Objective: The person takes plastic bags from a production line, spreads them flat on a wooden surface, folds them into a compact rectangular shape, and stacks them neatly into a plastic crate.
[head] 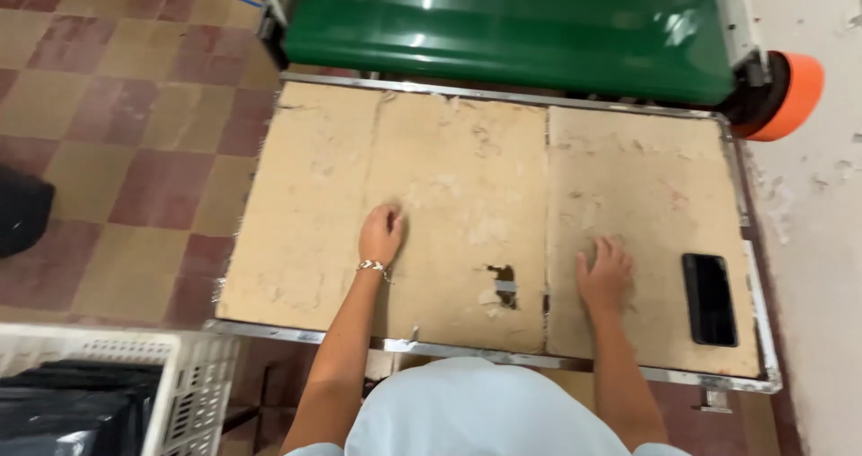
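A metal-framed table topped with worn tan cardboard [449, 151] stands in front of me. My left hand [381, 232] rests on the cardboard near its middle, fingers curled loosely, a bracelet on the wrist, and nothing in it. On the right cardboard panel my right hand [605, 275] lies flat with its fingers spread. A black phone [708, 298] lies face up just to the right of that hand, not touching it. A small torn hole [504, 283] in the cardboard sits between my two hands.
A green conveyor belt [512, 25] with an orange roller end [790, 95] runs along the table's far edge. A white plastic crate [193, 380] holding black bags stands at lower left. A white wall is close on the right; tiled floor lies to the left.
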